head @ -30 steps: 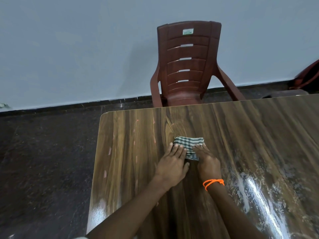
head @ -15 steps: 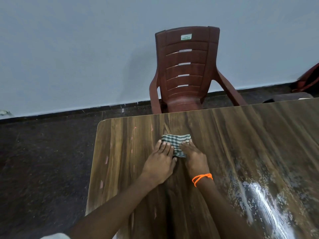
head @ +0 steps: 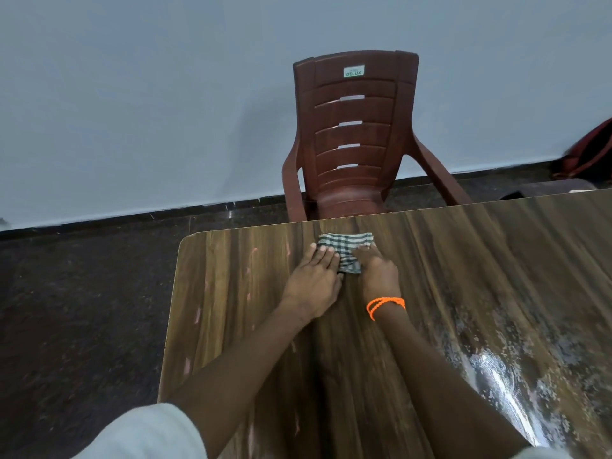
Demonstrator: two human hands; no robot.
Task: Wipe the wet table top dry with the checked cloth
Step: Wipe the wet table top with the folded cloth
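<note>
The wood-grain table top (head: 231,326) carries a folded checked cloth (head: 346,248) close to its far edge. The left hand (head: 314,279) and the right hand (head: 379,276) lie flat on the cloth's near part, side by side. A wet, glossy patch (head: 503,376) covers the table's near right part.

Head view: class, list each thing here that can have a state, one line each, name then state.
checked cloth: folded, flat near the table's far edge.
left hand: fingers straight, pressing the cloth.
right hand: fingers flat on the cloth.
table top: wet, shiny patch at right.
brown plastic chair: upright, unoccupied, beyond the table.
</note>
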